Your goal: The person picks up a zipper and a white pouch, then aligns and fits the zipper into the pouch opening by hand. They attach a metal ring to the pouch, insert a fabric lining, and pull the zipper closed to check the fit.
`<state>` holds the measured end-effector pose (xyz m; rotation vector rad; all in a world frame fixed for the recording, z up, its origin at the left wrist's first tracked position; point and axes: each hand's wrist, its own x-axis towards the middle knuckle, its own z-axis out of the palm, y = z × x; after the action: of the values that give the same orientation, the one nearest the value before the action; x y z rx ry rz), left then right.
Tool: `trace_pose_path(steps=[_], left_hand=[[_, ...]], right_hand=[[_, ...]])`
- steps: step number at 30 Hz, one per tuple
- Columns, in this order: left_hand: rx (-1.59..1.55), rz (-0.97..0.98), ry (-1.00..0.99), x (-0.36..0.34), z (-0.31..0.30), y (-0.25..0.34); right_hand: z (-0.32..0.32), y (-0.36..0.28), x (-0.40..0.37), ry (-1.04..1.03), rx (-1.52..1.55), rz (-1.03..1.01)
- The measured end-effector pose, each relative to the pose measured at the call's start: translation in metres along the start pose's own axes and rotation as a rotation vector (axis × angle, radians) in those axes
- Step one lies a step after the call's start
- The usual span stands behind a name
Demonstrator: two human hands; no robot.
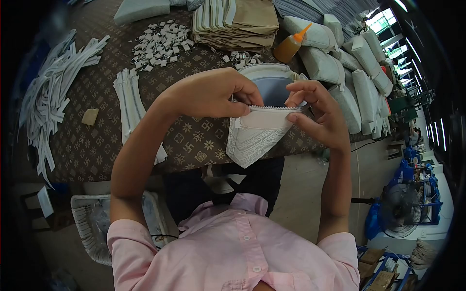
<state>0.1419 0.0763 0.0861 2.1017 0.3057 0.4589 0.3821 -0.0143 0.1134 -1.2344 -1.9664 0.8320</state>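
Observation:
A white textured pouch [259, 140] with a grey lining hangs partly over the table's near edge, its zippered mouth open. My left hand [221, 94] pinches the left part of the near zipper edge between thumb and fingers. At the right end of that edge, my right hand [318, 111] has its thumb against the pouch's outer side and its fingers curled above the rim. The fingertips of my right hand are apart from the thumb, with the zipper edge between them.
On the patterned table [194, 150] lie white strips [63, 92], zipper lengths [128, 102], small metal-and-fabric pieces [162, 43], stacked brown fabric [238, 22], a glue bottle [287, 48] and several pale pouches [323, 68]. A basket [92, 233] stands below; a fan [398, 208] is at right.

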Motion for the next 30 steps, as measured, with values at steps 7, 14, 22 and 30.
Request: trace_pose_path(steps=[7, 14, 22, 30], left_hand=[[-0.032, 0.004, 0.016, -0.002, 0.003, -0.002], [-0.049, -0.001, 0.019, -0.002, 0.005, -0.002], [0.058, -0.041, 0.157, -0.007, 0.021, 0.008], [0.139, -0.136, 0.297, -0.006, 0.037, 0.017]], right_hand=[[0.001, -0.004, 0.0, 0.002, -0.005, 0.025], [0.001, -0.003, -0.001, 0.001, -0.023, 0.011], [0.0, -0.004, -0.001, 0.001, -0.047, -0.003], [0.0, -0.025, 0.014, -0.178, -0.349, -0.074]])
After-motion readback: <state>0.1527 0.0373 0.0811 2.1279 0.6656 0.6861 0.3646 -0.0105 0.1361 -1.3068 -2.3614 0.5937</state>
